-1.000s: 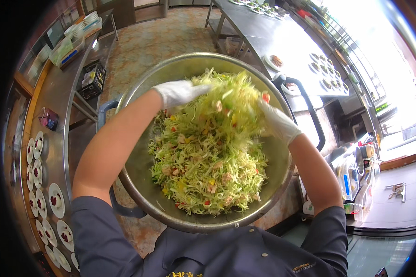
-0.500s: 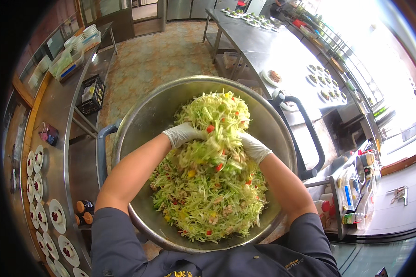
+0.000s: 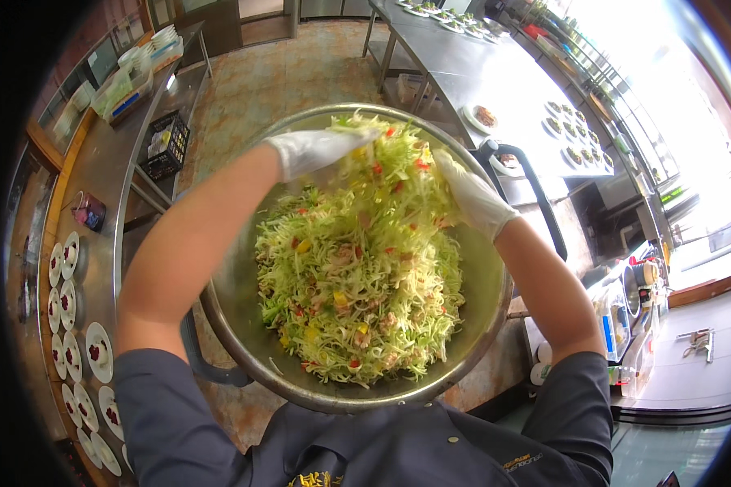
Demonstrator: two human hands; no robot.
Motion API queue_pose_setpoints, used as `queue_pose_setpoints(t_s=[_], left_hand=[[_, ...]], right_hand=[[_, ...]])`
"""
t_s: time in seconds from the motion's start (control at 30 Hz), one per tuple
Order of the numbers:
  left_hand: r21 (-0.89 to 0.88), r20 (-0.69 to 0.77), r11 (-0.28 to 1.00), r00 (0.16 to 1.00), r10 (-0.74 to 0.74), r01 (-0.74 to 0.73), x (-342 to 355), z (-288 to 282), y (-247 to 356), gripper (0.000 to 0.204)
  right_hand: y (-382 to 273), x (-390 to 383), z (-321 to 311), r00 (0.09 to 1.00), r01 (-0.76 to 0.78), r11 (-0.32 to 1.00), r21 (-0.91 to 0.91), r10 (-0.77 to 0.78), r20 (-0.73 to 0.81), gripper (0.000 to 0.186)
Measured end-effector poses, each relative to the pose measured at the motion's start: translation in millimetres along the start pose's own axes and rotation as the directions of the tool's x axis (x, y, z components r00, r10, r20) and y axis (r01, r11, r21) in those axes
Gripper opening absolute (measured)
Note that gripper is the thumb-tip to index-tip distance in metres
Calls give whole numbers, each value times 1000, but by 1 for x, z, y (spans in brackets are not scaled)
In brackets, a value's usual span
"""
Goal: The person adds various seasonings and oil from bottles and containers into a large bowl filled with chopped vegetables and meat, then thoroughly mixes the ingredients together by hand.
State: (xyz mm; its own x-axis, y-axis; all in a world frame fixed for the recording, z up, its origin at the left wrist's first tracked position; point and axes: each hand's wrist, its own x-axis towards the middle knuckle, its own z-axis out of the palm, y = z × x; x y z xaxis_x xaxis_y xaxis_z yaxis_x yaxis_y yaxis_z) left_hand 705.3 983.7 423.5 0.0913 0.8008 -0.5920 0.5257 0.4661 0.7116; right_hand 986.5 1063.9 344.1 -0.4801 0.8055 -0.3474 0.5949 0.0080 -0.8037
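Shredded salad | steel bowl | gloved left hand, right hand lifting

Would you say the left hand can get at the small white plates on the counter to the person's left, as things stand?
Probably not at once: the left hand is deep in the shredded salad over the steel bowl, and the white plates lie beyond the elbow.

a large bowl sits in the centre, holding shredded salad. small plates line the tabletop at left; another tabletop stands behind right.
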Motion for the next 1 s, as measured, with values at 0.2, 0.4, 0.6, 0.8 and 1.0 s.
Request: queue_pose_setpoints(t_s=[0.2,0.4,0.6,0.8,1.0], left_hand=[[-112,235,931,919,-316,348,45,33,-203,90],[-453,299,875,954,-30,170,70,78,-196,71],[-466,158,863,942,297,-194,49,82,-97,99],[78,75,909,912,404,-409,20,26,-16,69],[1,-70,999,996,48,-48,5,31,-86,96]], right_hand=[[119,-35,59,873,-478,832,281,416,256,44],[112,-5,118,912,-328,564,758,-22,411,47],[85,-6,74,934,-314,826,468,181,307,47],[-12,-31,22,982,163,658,-735,-177,59,23],[52,-74,11,758,-586,808,57,522,391,87]])
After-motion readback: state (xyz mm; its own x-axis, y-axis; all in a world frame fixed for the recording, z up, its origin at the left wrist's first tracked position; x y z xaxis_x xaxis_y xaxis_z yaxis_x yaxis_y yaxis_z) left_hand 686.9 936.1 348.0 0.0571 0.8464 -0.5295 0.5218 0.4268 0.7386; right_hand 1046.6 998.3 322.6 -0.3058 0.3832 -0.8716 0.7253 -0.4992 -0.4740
